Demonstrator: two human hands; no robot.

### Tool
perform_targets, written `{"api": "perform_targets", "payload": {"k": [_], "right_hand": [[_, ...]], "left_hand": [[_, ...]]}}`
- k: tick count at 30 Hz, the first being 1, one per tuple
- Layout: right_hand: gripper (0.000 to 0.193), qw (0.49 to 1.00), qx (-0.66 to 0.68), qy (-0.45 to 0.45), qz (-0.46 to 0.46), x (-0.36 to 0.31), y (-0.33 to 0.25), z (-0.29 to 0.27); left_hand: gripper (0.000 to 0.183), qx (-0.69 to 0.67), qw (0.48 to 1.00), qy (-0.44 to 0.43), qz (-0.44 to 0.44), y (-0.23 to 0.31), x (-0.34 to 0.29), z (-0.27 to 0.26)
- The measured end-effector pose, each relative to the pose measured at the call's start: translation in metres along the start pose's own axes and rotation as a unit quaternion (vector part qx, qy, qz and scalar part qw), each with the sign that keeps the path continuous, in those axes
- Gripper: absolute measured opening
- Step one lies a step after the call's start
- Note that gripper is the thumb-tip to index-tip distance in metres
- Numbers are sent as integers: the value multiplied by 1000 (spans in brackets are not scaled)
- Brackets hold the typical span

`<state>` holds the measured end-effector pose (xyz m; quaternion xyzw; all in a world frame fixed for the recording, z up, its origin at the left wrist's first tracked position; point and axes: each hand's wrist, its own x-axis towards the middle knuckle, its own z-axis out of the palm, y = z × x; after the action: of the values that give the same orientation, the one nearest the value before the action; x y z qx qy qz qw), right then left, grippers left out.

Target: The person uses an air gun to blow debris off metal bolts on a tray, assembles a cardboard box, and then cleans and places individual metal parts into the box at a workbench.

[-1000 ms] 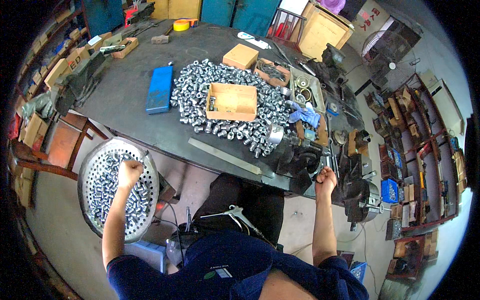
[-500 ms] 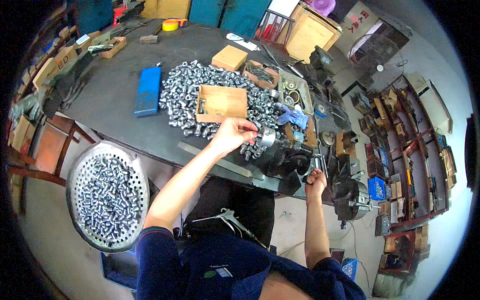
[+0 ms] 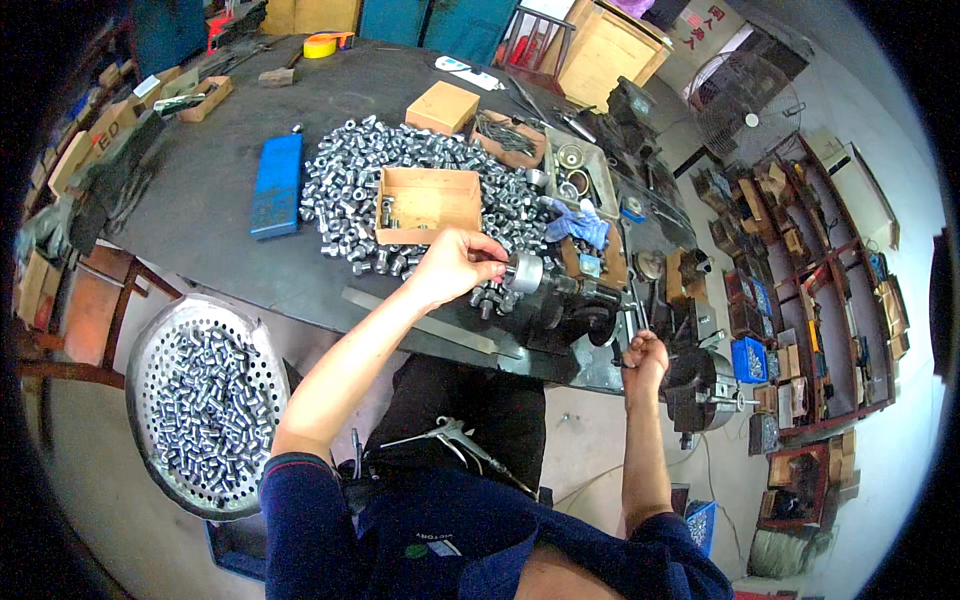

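My left hand (image 3: 458, 268) is closed, thumb and fingertips pinched together at the face of a round metal chuck (image 3: 525, 273). Whatever small part sits between those fingertips is mostly hidden. The chuck belongs to a dark bench fixture (image 3: 578, 312) near the table's front edge. To its right, my right hand (image 3: 645, 354) is curled into a fist around a dark handle (image 3: 622, 354), of which only a bit shows. Behind my left hand lies a heap of shiny metal fittings (image 3: 345, 180), with an open cardboard box (image 3: 440, 200) on top holding a few pieces.
At lower left, a perforated metal basin (image 3: 150, 420) holds many fittings. An air blow gun (image 3: 450, 432) lies across my lap. On the table are a blue box (image 3: 277, 185), a blue glove (image 3: 580, 225) and a bench vise (image 3: 700, 385). Shelves (image 3: 810, 300) stand at right.
My right hand has shifted a little to the right and away from me, still closed. My left hand stays at the chuck. The whole view has slid slightly.
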<state>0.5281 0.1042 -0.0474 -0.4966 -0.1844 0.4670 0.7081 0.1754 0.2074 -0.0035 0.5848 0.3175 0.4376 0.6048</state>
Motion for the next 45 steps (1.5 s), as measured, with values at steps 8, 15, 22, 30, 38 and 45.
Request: {"api": "perform_targets", "payload": {"k": [8, 15, 22, 30, 38, 45], "right_hand": [[18, 994, 17, -75, -79, 56, -45, 40], [20, 974, -133, -35, -181, 153, 32, -2], [15, 998, 47, 1, 32, 46, 45, -21], [16, 999, -8, 21, 28, 39, 36, -21], [16, 973, -150, 15, -175, 120, 11, 42], [18, 981, 47, -81, -170, 16, -29, 31]], "left_hand": [[13, -9, 1000, 4, 19, -1, -2, 5], [11, -12, 1000, -2, 28, 0, -1, 14], [13, -48, 999, 9, 5, -5, -4, 5], [14, -26, 1000, 4, -2, -9, -3, 11], [15, 94, 995, 13, 5, 3, -5, 15], [14, 76, 997, 9, -11, -2, -8, 7]]}}
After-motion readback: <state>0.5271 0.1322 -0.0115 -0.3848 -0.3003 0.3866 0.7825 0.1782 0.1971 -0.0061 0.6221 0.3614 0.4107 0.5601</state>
